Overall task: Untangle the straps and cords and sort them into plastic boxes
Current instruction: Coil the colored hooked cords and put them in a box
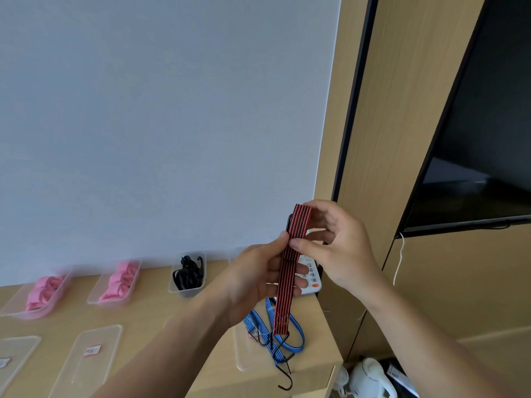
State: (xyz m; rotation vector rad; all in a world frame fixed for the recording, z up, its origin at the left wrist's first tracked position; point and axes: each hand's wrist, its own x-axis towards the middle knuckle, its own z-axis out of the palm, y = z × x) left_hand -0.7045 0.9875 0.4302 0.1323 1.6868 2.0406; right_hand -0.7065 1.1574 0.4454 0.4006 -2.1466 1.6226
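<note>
Above the wooden table (149,308), left hand (253,282) and right hand (342,248) both pinch the folded red-striped strap (283,308).

The wooden table (149,311) is carrying two clear boxes (11,307) (94,295) of pink straps (43,291) and a third box (188,291) of black cords (188,271) along the wall, a white keypad device (311,278) lying beside them, two flat labelled lids (83,366) (17,351) lying nearer, and blue hooked cords (296,331) resting on a clear plastic box (247,357) at the right.
</note>
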